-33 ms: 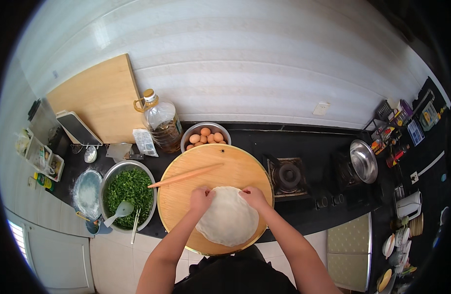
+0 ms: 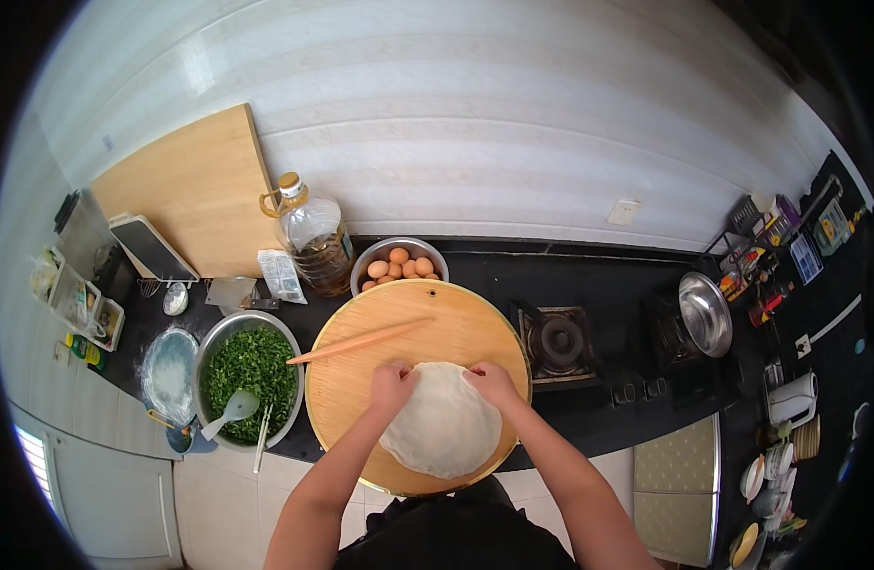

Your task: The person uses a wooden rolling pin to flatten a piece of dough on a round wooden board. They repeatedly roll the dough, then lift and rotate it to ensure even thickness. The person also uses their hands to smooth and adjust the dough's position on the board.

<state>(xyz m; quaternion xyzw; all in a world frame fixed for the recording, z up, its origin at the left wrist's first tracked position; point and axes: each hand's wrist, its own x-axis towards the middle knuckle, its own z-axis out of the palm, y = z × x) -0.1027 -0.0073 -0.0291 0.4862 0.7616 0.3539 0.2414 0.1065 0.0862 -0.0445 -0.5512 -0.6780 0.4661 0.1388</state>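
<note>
A thin round sheet of dough (image 2: 441, 421) lies on the round wooden board (image 2: 361, 328) in front of me. My left hand (image 2: 393, 385) is closed on its upper left edge, fingertips curled in. At the upper right edge, my right hand (image 2: 492, 384) pinches the dough the same way. The underside of the sheet and the tips of my fingers are hidden. Just beyond my left hand, a wooden rolling pin (image 2: 361, 341) rests slantwise across the board, its left end over the rim of the greens bowl.
Left of the board stands a steel bowl (image 2: 205, 356) of chopped greens with a spoon (image 2: 237, 408) and chopsticks (image 2: 263, 439). Behind are a bowl of eggs (image 2: 399, 256) and an oil jug (image 2: 313, 233). To the right sit a gas burner (image 2: 559, 342) and a steel pan (image 2: 705, 313).
</note>
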